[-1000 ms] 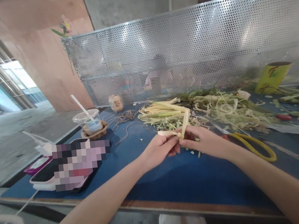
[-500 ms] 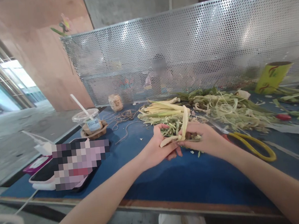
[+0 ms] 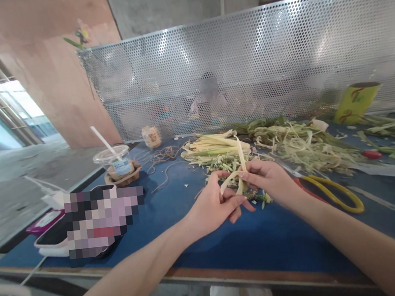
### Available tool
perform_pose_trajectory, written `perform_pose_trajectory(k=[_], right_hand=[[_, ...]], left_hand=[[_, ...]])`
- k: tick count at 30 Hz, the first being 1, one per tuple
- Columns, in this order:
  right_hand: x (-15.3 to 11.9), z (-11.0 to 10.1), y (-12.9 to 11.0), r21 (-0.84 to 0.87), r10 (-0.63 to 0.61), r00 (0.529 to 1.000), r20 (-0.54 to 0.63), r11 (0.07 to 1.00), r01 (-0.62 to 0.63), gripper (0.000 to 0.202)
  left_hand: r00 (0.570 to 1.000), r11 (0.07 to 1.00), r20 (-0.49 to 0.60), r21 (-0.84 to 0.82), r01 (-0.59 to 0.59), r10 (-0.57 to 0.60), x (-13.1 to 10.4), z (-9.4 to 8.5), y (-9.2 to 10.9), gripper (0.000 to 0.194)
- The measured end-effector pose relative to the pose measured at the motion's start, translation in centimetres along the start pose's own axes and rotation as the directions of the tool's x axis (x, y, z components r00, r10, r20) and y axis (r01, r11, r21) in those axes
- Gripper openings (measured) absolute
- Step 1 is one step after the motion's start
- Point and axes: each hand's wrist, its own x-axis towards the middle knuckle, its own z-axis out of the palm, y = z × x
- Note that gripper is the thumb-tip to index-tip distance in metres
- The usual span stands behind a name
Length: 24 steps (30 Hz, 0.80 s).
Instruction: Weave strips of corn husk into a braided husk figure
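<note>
A pale yellow-green leaf strip (image 3: 241, 155), folded and crossed over itself, is pinched between the thumb and fingers of my right hand (image 3: 264, 176). One end of it stands up, and another bends toward my left hand (image 3: 215, 200). That hand is close beside the strip, its fingers apart and its thumb stretched out below the crossing; any contact there is unclear. Just behind both hands lies a heap of small green cuttings (image 3: 225, 164). Beyond it is a bundle of pale leaf strips (image 3: 214, 145).
Scissors (image 3: 336, 194) with a yellow handle lie right of my right hand. Shredded leaves (image 3: 306, 146) spread toward a yellow tube (image 3: 357, 103). Twine (image 3: 165, 155), a lidded cup (image 3: 117, 162) and a phone (image 3: 56, 236) are on the left. A perforated metal screen (image 3: 176, 84) stands behind.
My left hand has moved away from the crossing and its fingers have loosened. My right hand still pinches the strip, whose upright end now leans the other way.
</note>
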Motion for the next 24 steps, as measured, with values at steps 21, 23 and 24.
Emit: perform_pose_trajectory(k=[21, 23, 24], right_hand=[[-0.5, 0.3, -0.2, -0.292, -0.060, 0.997, -0.048, 0.956, 0.043, 0.022], [-0.5, 0.3, -0.3, -0.262, -0.040, 0.998, -0.043, 0.965, 0.027, 0.024], [-0.5, 0.3, -0.3, -0.239, -0.023, 0.999, -0.035, 0.971, 0.014, 0.025]], left_hand=[[0.955, 0.750, -0.083, 0.640, -0.167, 0.283, 0.5, -2.4, 1.2, 0.028], [0.956, 0.768, -0.092, 0.619, -0.165, 0.279, 0.6, -2.8, 1.5, 0.029], [0.955, 0.783, -0.102, 0.600, -0.163, 0.277, 0.7, -3.0, 1.6, 0.030]])
